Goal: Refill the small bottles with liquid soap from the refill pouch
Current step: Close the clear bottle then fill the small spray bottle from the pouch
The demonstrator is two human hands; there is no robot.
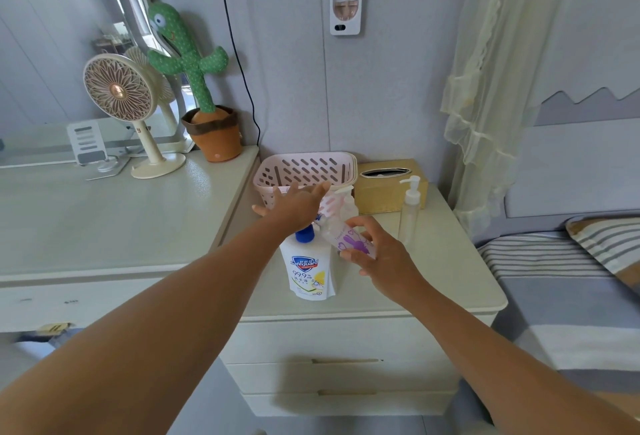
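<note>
- A bed [554, 296] with grey striped bedding fills the right side, beside the low bench [433, 278].
- A taller bench [104, 226] stands on the left. It carries a mirror, a cream desk fan [119, 88] and a green plush cactus [188, 53] in a brown pot.
- The low bench is cream with drawers and sits in the middle. All the task's things are on it.
- A pink slotted basket [308, 169] stands at the back of the low bench against the wall. A gold tissue box [384, 192] is just beside it on the right.
- The refill pouch [308, 271] stands upright near the front middle of the low bench. It is white with a blue cap and a blue label.
- A tall clear pump bottle [410, 212] stands in front of the tissue box, right of the pouch.
- The left hand [294, 206] reaches forward above the pouch's cap, palm down, fingers straight and spread wide, gripping nothing. Whether it touches the cap cannot be told.
- The right hand [381, 258] grips a small clear bottle [353, 238] printed with a purple rabbit. The bottle is tilted, its neck pointing up and left toward the pouch's cap.
- A second small bottle [348, 204] with a white pump stands by the basket, partly hidden.
</note>
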